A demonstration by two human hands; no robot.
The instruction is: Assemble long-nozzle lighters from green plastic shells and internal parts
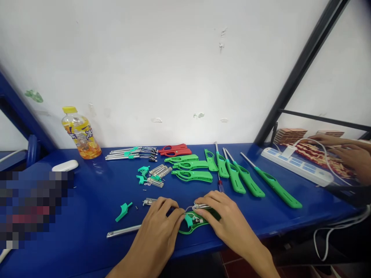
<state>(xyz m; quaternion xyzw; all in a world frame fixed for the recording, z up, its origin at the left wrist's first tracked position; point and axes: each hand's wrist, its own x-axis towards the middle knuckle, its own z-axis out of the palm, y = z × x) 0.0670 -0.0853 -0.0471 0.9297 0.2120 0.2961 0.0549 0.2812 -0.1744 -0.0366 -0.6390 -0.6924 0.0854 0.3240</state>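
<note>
**Hands on a green shell**

Low in the frame's centre, the left hand (158,227) and right hand (224,220) press fingertips onto an open green shell (193,224) lying on the blue table (87,200). More green lighters (249,179) lie above.

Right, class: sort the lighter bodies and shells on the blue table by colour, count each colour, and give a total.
Green finished long lighters with nozzle: 4
Green empty handle shells: 4
Green shell under both hands: 1
Red shells: 2
Total: 11
</note>
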